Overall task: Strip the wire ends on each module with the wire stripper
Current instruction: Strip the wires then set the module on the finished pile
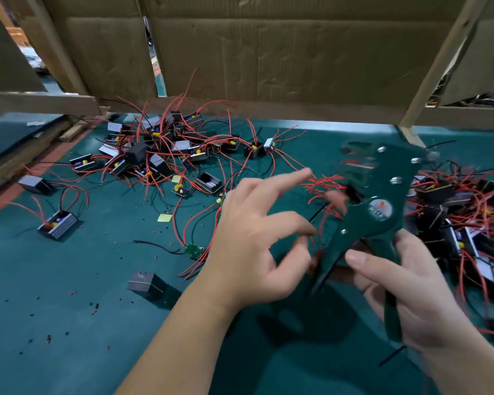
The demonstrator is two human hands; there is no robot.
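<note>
Grips stripper [380,212] at right of frame with right hand [411,295], holds left hand [254,238] spread and empty beside it; may pinch the fingertip [335,198] by its blurred head if squeezed now.

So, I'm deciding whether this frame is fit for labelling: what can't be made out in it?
All in the head view:
1. The head of the wire stripper is smeared by motion, so it is unreadable whether a wire sits in it.
2. The left hand has blurred fingertips, so it is unclear whether it pinches a wire.
3. The pile of modules is cut off by the right edge.
4. The right hand covers part of the stripper's handles.
</note>
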